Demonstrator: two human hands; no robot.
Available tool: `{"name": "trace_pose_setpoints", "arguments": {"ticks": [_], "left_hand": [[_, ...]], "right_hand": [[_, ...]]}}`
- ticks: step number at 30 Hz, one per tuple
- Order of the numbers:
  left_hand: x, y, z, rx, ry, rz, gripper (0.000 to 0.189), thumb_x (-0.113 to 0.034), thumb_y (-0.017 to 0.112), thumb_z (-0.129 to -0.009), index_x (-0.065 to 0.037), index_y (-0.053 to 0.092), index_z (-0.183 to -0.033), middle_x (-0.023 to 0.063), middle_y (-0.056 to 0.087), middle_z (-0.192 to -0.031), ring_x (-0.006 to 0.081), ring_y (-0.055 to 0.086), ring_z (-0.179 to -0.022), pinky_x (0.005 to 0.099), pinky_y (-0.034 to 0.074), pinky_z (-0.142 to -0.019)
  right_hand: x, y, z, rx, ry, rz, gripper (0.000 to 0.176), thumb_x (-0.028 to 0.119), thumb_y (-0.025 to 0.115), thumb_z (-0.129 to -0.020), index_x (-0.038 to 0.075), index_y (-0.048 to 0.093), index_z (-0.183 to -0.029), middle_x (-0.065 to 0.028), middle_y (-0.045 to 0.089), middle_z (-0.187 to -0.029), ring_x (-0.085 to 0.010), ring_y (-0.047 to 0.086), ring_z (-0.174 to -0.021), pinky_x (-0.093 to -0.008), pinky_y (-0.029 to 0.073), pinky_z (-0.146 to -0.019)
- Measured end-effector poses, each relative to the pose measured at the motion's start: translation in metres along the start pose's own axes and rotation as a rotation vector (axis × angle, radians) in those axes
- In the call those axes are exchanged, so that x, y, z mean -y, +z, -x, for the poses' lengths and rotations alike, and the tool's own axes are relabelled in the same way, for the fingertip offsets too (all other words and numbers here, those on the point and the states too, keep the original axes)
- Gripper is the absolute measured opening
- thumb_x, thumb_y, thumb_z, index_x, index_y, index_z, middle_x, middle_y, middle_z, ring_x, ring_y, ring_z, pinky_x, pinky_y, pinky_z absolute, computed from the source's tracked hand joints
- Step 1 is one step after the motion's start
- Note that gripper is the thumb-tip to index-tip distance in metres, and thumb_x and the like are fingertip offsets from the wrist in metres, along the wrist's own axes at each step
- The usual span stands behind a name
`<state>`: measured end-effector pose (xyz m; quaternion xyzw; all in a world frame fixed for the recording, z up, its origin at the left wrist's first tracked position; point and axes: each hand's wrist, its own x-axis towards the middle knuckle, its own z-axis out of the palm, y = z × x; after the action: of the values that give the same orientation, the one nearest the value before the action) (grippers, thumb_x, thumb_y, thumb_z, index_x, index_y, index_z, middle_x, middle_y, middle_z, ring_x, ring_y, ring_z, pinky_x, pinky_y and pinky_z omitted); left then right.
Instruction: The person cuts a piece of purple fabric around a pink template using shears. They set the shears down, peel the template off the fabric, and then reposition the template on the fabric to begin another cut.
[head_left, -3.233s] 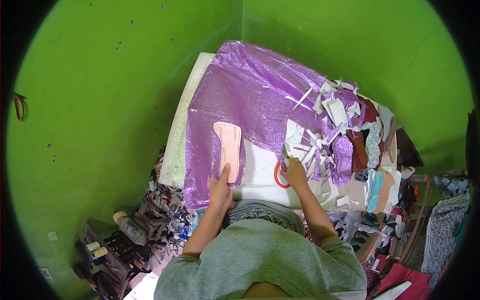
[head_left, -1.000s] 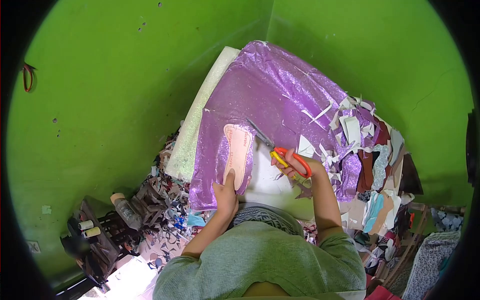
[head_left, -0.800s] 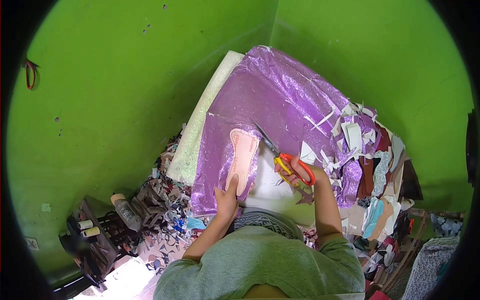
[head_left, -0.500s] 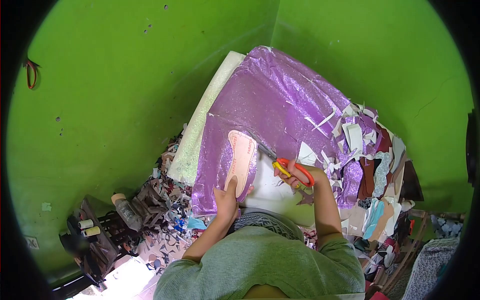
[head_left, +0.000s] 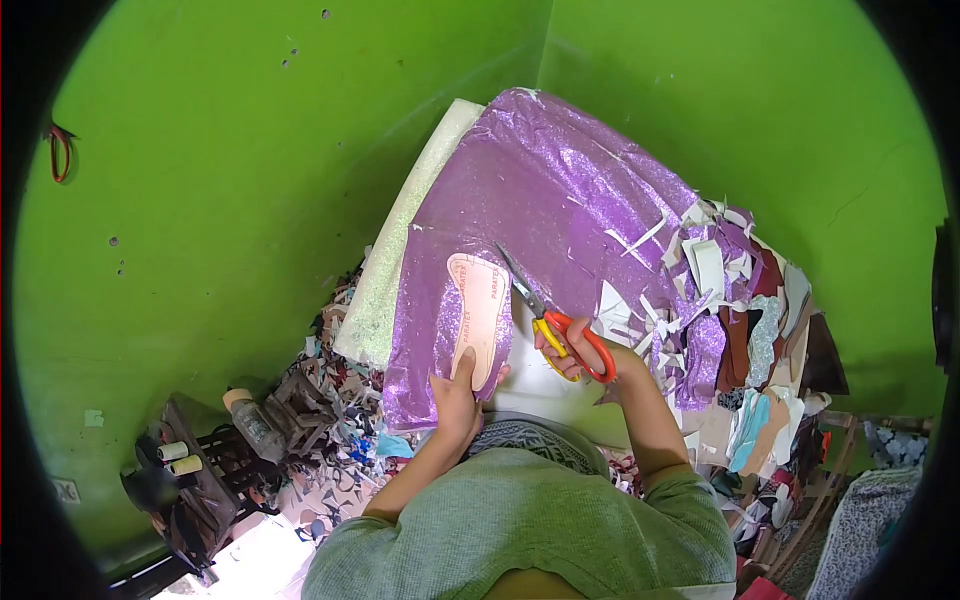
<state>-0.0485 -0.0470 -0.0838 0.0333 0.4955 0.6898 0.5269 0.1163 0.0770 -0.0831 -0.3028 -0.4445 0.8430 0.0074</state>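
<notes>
My left hand (head_left: 457, 405) pinches a pale pink sole-shaped pattern (head_left: 482, 315), marked in red "PARATEX", against a purple glitter sheet (head_left: 465, 200). The thumb lies on the pattern's lower end, with the other fingers mostly hidden beneath. In my right hand (head_left: 575, 348) are scissors (head_left: 540, 310) with one red and one yellow handle. Their blades point up and left, beside the pattern's upper right edge, at the sheet. How far apart the blades are is hard to make out. Right of the pattern, the sheet's edge is cut away, showing a white surface (head_left: 535, 372).
A pale glitter roll (head_left: 410, 235) lies left of the purple sheet. Cut offcuts (head_left: 705, 270) pile up at the right. Scraps (head_left: 340, 450) cover the floor at left, near thread spools (head_left: 185, 465) and a jar (head_left: 255, 425). Green walls meet behind. Red-handled scissors (head_left: 60, 155) hang at far left.
My right hand and the scissors have moved slightly left and up, and the blades now point more steeply upward. My left hand keeps its hold on the pattern and sheet.
</notes>
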Motion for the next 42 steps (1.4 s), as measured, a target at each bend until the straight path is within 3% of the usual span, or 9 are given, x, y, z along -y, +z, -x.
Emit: {"name": "trace_pose_setpoints", "arguments": {"ticks": [10,14,17,20,30,32,37,39,42], "left_hand": [[0.002,-0.003,0.000,0.021,-0.006,0.017,0.028,-0.009,0.046,-0.088,0.012,0.045,-0.106,0.0181,0.057,-0.094,0.0232,0.061,-0.069,0.0327,0.055,-0.057],[0.000,-0.002,0.000,0.024,-0.002,0.021,0.028,-0.009,0.047,-0.087,0.012,0.045,-0.106,0.0186,0.057,-0.093,0.0235,0.061,-0.069,0.0330,0.055,-0.058],[0.000,-0.003,-0.001,0.020,0.018,0.036,0.027,-0.008,0.047,-0.087,0.012,0.045,-0.106,0.0190,0.057,-0.093,0.0240,0.061,-0.070,0.0337,0.056,-0.059],[-0.002,-0.008,-0.001,0.037,0.010,0.027,0.028,-0.008,0.048,-0.087,0.013,0.045,-0.106,0.0195,0.057,-0.093,0.0246,0.061,-0.070,0.0352,0.056,-0.059],[-0.005,-0.023,0.005,0.046,-0.038,-0.050,0.028,-0.009,0.050,-0.084,0.008,0.045,-0.107,0.0166,0.059,-0.089,0.0219,0.061,-0.067,0.0316,0.055,-0.053],[-0.005,-0.027,0.003,0.014,-0.025,-0.066,0.030,-0.012,0.052,-0.084,0.008,0.046,-0.106,0.0157,0.060,-0.086,0.0192,0.062,-0.065,0.0269,0.054,-0.048],[-0.009,-0.045,-0.007,0.009,-0.112,-0.027,0.029,-0.008,0.052,-0.083,0.005,0.045,-0.108,0.0161,0.058,-0.092,0.0227,0.062,-0.070,0.0342,0.056,-0.053],[-0.008,-0.049,-0.010,-0.003,-0.143,-0.023,0.029,-0.008,0.053,-0.083,0.005,0.045,-0.108,0.0161,0.058,-0.092,0.0226,0.062,-0.069,0.0341,0.056,-0.053],[-0.011,-0.044,-0.006,-0.022,-0.163,-0.035,0.028,-0.009,0.054,-0.083,0.007,0.046,-0.104,0.0157,0.059,-0.085,0.0212,0.060,-0.061,0.0309,0.054,-0.049]], "right_hand": [[0.003,0.002,0.002,-0.012,0.021,-0.077,0.046,0.058,0.025,-0.085,0.013,0.038,-0.088,0.0049,0.030,-0.068,-0.0014,0.024,-0.048,-0.0160,0.021,-0.039],[0.007,0.006,0.003,-0.061,0.089,-0.045,0.061,0.073,0.025,-0.076,0.013,0.037,-0.083,0.0060,0.031,-0.062,-0.0008,0.022,-0.045,-0.0145,0.018,-0.037],[0.005,0.008,0.006,-0.112,0.082,-0.013,0.024,0.037,0.037,-0.085,0.014,0.040,-0.084,0.0075,0.031,-0.057,-0.0009,0.021,-0.041,-0.0165,0.016,-0.035],[0.007,0.006,0.007,-0.171,0.152,0.028,0.017,0.031,0.038,-0.083,0.014,0.041,-0.086,0.0073,0.031,-0.058,-0.0007,0.021,-0.041,-0.0168,0.015,-0.035],[0.009,-0.044,-0.016,0.152,0.283,0.023,0.060,0.071,0.029,-0.076,0.014,0.042,-0.088,0.0096,0.029,-0.060,0.0002,0.023,-0.044,-0.0155,0.017,-0.038],[0.019,-0.044,-0.023,0.139,0.272,0.371,0.067,0.076,0.015,-0.073,0.013,0.039,-0.077,0.0090,0.025,-0.055,-0.0013,0.024,-0.042,-0.0166,0.022,-0.037],[0.037,-0.023,-0.022,0.068,0.251,0.383,0.060,0.073,0.025,-0.076,0.015,0.037,-0.072,0.0095,0.024,-0.051,-0.0015,0.021,-0.039,-0.0173,0.019,-0.033],[0.046,-0.015,-0.017,0.004,0.277,0.370,0.015,0.027,0.040,-0.075,0.013,0.042,-0.082,0.0085,0.032,-0.057,-0.0007,0.023,-0.040,-0.0167,0.017,-0.035],[0.035,-0.028,-0.023,0.075,0.283,0.357,0.031,0.045,0.040,-0.083,0.014,0.040,-0.081,0.0090,0.031,-0.058,-0.0002,0.024,-0.042,-0.0162,0.017,-0.035]]}}
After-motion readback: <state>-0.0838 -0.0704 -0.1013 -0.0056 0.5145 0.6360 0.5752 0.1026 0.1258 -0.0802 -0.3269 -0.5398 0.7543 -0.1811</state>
